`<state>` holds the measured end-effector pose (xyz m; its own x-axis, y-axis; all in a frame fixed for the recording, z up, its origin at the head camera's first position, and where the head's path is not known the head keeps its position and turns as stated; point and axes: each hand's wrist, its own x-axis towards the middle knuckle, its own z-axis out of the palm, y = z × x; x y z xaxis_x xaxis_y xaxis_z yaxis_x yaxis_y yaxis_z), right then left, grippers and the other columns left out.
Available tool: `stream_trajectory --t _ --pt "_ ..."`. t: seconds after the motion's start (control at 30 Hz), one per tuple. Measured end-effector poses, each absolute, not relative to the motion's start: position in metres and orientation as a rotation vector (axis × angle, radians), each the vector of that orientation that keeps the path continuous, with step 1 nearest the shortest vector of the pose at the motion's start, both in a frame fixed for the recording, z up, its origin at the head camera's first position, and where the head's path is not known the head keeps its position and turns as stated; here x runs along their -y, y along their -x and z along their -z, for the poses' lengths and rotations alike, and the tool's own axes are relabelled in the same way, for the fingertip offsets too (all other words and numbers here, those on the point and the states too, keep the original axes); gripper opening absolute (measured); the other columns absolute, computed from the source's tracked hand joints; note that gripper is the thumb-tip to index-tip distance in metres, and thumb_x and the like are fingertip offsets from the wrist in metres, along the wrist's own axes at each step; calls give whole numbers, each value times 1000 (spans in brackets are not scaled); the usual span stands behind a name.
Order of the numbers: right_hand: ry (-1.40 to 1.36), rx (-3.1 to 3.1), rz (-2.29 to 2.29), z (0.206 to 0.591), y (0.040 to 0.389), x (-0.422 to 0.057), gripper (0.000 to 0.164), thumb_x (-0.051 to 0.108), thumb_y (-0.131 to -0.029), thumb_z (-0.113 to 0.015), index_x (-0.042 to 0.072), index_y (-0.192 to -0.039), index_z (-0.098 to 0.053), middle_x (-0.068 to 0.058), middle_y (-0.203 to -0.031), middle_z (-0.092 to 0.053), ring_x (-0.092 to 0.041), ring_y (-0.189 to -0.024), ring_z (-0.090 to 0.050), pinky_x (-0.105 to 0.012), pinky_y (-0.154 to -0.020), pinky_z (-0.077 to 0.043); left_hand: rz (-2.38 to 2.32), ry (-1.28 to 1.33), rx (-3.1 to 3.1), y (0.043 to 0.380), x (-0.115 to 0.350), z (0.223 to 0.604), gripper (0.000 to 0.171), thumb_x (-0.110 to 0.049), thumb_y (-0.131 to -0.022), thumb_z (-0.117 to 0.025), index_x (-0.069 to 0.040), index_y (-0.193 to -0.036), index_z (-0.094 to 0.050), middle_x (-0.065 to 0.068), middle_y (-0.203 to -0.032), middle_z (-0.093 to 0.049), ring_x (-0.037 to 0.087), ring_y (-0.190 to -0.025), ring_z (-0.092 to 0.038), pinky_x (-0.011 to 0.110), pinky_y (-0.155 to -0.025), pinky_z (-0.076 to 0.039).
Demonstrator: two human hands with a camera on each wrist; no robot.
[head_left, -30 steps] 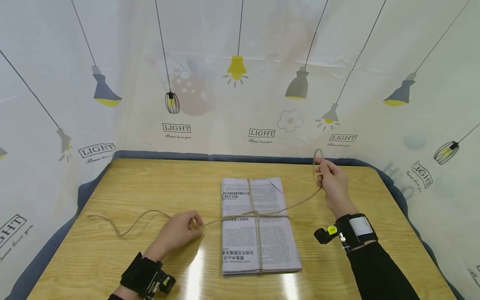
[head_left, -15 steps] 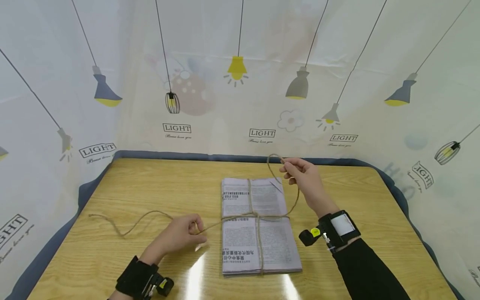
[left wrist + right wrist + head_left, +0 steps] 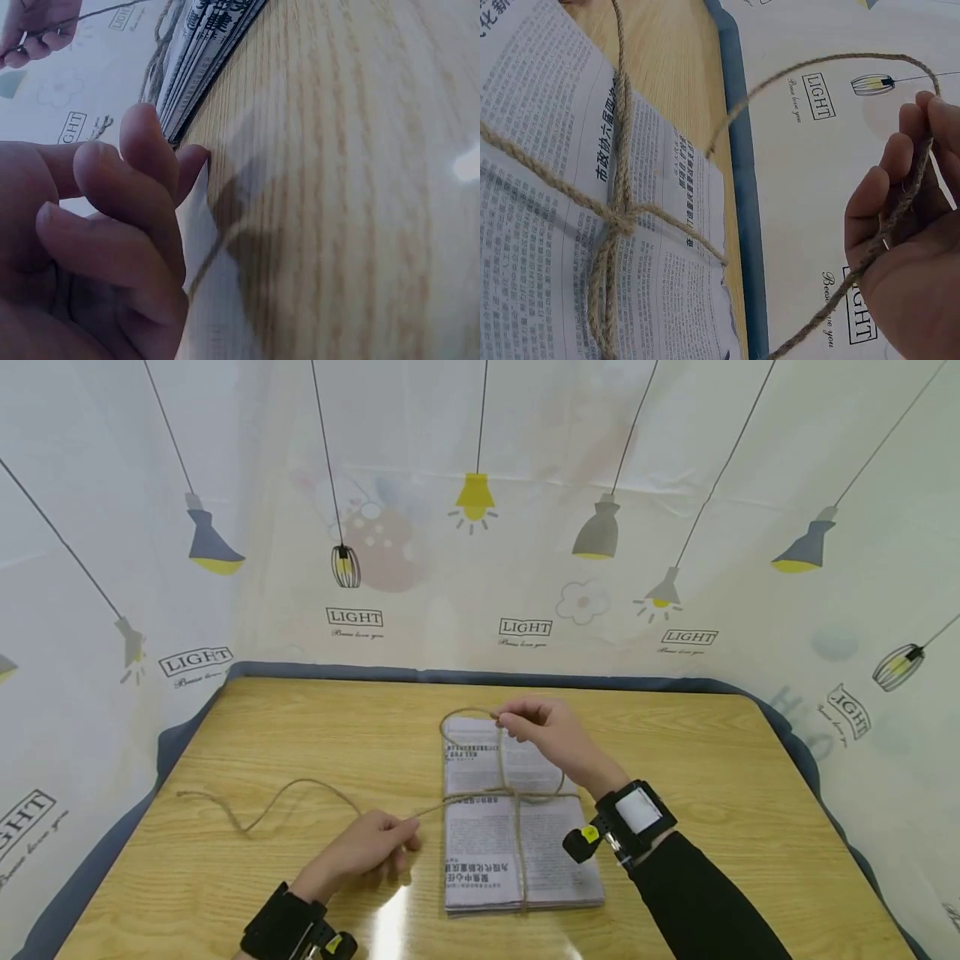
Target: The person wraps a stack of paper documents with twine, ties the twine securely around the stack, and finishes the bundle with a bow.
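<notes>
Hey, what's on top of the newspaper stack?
Jute twine crosses the newspaper stack near its middle; the right hand pinches twine above the far end. Whatever the twine overlies is covered.

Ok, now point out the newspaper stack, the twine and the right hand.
newspaper stack (image 3: pixel 553 843): head view, top page
twine (image 3: pixel 620 222): right wrist view, crossing on the stack
right hand (image 3: pixel 552 738): head view, back of the hand

On the table (image 3: pixel 750 760) we see newspapers (image 3: pixel 480 852) (twine (image 3: pixel 513 791) across them), left hand (image 3: pixel 367 843) to their left, right hand (image 3: pixel 551 731) above.
</notes>
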<state>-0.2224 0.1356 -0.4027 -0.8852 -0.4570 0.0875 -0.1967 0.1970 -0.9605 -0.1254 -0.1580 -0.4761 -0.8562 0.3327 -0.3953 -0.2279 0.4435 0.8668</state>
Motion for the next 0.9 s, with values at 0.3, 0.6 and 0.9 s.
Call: stream_trajectory --t 0.3,0.6,0.9 --pt "455 -2484 1460 419 227 -126 20 24 -96 -58 16 -113 -66 -12 -104 -67 -30 -93 -61 -45 -79 -50 -1496 51 -2174 127 158 479 46 -43 -99 -47 -2 -102 -66 3 -65 -62 8 -46 -46 21 -40 -32" --pt "412 -2722 1270 430 233 -119 18 21 -96 -57 9 -104 -69 -6 -83 -69 -19 -73 -62 -33 -63 -49 -1573 171 -2201 128 156 482 42 -38 -99 -48 0 -103 -65 4 -68 -65 10 -49 -50 22 -42 -34" --pt "578 -2742 1137 437 230 -101 18 22 -95 -60 13 -107 -70 -1 -88 -67 -17 -77 -60 -32 -65 -49 -1766 543 -2158 129 158 486 36 -28 -95 -52 1 -114 -61 4 -70 -67 12 -54 -57 23 -45 -40"
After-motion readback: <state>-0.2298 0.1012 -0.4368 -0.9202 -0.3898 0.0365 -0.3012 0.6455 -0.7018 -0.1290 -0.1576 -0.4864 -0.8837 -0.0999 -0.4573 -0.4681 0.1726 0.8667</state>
